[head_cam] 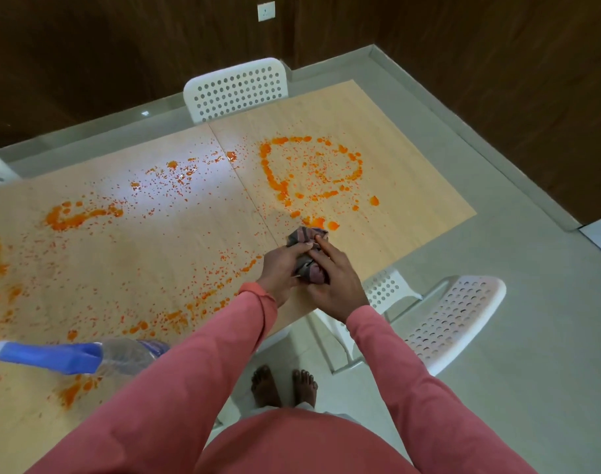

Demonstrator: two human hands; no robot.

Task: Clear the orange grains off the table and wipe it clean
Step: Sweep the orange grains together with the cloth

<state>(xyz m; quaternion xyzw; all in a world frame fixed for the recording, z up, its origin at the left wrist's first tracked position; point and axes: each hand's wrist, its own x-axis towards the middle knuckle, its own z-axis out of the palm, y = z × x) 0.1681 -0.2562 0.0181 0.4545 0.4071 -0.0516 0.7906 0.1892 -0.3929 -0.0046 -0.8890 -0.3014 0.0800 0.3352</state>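
We hold a bunched cloth [305, 256] between both hands just above the table [411, 159], near its front edge. Our left hand [282, 268] curls its fingers round the near side of the cloth, and our right hand [336, 285] lies over it from the other side, thumb and forefinger pinching the folds, the other fingers lying straighter along it. Whether the cloth touches the tabletop we cannot tell.

Taking the cloth as our mark, the orange grains [309, 169] are spread across most of the table: a rough ring of thicker blobs lies beyond the cloth, a small clump sits just beyond its far tip, a curved streak lies well off to its left, and fine specks trail from its left side toward the near edge.

A spray bottle [83, 355] with a blue head lies on its side on the table, well to the left of the cloth and nearer us. White perforated chairs stand round the table, one [235, 88] beyond the cloth at the far side and another [452, 316] to its right, near our right arm.
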